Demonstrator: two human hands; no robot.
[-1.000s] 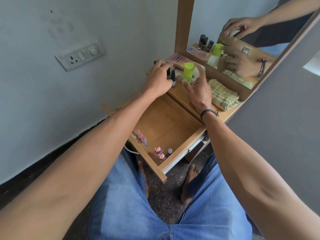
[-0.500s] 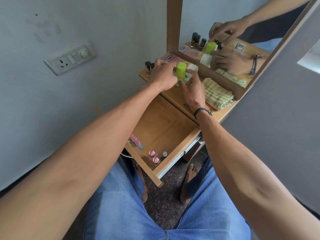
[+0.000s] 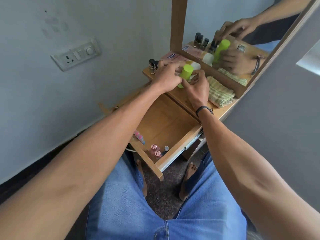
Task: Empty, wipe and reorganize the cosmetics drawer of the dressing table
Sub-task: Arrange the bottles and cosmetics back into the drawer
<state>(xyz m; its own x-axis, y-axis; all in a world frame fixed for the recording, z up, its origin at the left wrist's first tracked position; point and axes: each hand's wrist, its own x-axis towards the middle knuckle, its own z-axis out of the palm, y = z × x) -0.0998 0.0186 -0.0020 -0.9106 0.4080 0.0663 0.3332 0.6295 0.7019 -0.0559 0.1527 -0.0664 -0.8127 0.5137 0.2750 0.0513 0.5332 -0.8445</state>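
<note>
Bottle (image 3: 186, 71) on the tabletop (image 3: 180, 97), cloth (image 3: 220, 94) to its right (drawer (image 3: 167, 125) below, vials (image 3: 155, 151) inside)

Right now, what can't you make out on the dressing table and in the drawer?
Head view only:
- Left hand grip: its own back hides the fingers.
- Green bottle base: behind both hands.
- Right hand grip: curled fingers, contents unclear.
- Small bottles in the drawer: labels too small.

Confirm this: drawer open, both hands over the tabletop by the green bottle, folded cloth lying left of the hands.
One error: the head view shows the folded cloth right of the right hand, not left. The drawer is open, and left hand and right hand are by the green bottle over the tabletop.
</note>
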